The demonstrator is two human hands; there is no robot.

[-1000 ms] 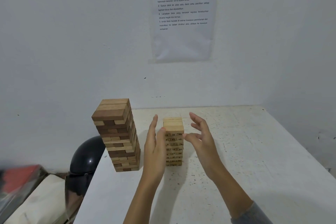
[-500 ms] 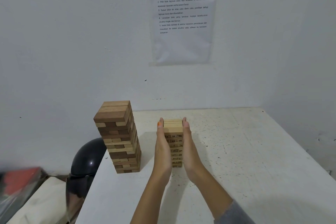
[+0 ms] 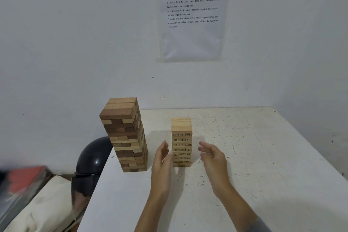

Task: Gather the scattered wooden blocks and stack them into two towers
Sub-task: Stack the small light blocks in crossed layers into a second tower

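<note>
Two towers stand on the speckled white table [image 3: 254, 156]. The larger tower [image 3: 124, 135], mixed dark and pale blocks, sits close to the table's left edge. The smaller numbered tower [image 3: 181, 142], all pale wood with printed figures on the block ends, stands to its right, well apart from it. No loose blocks show anywhere on the table top.

Your left hand [image 3: 162, 162] is flat, fingers straight and together, palm facing the numbered tower's left face and just beside its lower half; contact there is too close to call. Your right hand [image 3: 212, 158] hangs relaxed with fingers loosely spread, clear of the tower's right face. Neither hand holds anything.

Step in hand, by my reading: squaring up the numbered tower, with the stacking itself looking done. Its layers look fairly even from here; the larger tower shows a few block ends standing proud.

The next move calls for light, matched pressure from both palms if you tidy again, low and level so nothing tips. Mind the larger tower near the edge, with a black helmet [image 3: 94, 156] below it
</note>
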